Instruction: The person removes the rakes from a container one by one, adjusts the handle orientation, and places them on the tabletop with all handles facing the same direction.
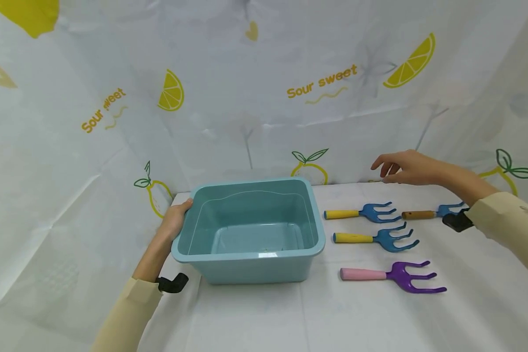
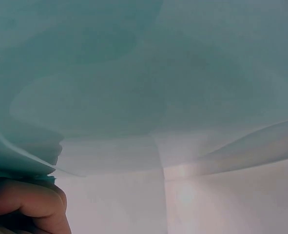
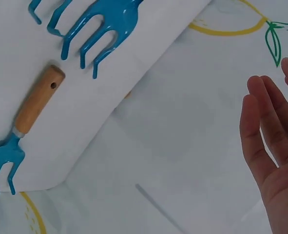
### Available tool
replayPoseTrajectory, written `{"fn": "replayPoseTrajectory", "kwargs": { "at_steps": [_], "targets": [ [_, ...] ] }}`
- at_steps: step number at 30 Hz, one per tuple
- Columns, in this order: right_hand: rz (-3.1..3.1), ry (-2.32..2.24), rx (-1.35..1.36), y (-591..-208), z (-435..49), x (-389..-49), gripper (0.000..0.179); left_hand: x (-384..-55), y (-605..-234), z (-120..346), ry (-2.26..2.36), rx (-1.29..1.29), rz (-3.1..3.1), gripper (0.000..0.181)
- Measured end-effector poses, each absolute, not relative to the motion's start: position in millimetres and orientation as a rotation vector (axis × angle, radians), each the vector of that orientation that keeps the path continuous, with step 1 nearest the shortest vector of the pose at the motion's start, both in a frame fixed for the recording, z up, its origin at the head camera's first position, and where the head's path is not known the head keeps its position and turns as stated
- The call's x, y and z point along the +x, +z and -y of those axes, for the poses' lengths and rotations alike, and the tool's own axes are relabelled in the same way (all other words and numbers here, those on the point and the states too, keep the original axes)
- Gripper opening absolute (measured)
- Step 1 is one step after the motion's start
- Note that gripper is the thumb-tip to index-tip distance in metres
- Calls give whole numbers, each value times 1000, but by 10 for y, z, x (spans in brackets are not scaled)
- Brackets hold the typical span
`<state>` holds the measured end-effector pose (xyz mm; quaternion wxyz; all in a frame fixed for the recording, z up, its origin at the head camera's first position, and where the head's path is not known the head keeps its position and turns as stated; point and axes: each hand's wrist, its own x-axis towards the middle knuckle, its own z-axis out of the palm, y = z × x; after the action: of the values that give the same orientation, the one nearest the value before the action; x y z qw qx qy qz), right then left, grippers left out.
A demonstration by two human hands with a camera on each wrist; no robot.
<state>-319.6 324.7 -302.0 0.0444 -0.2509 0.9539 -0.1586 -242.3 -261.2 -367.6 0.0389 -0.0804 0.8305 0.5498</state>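
Observation:
My left hand (image 1: 173, 220) grips the left rim of a light blue plastic basin (image 1: 251, 271), thumb on top; in the left wrist view its curled fingers (image 2: 34, 200) show beneath the rim. The basin's inside holds nothing visible. My right hand (image 1: 411, 167) hovers over the table's back edge with fingers loosely bent and nothing in them. Nearest to it lie a wooden-handled blue hand rake (image 1: 418, 214), partly behind the right wrist, and a yellow-handled blue hand rake (image 1: 343, 214).
Closer in, right of the basin, lie another yellow-handled blue hand rake (image 1: 354, 238) and a purple hand rake with a pink handle (image 1: 364, 274). A white cloth covers the table (image 1: 255, 318). Behind it hangs a lemon-printed white sheet (image 1: 229, 137).

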Motion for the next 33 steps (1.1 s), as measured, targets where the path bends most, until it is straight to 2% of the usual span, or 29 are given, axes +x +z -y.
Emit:
{"fn": "replayPoseTrajectory", "kwargs": {
  "at_steps": [18,33],
  "targets": [
    [-2859,-509,-1082,-2691,-2447,-3054,32,-2421,-3682,2601,1690,-278,-2549,45],
    [-2722,-563,-1272,-2639,-1857,-3055,31,-2419,-3677,2591,1678,-289,-2567,44]
  ]
}}
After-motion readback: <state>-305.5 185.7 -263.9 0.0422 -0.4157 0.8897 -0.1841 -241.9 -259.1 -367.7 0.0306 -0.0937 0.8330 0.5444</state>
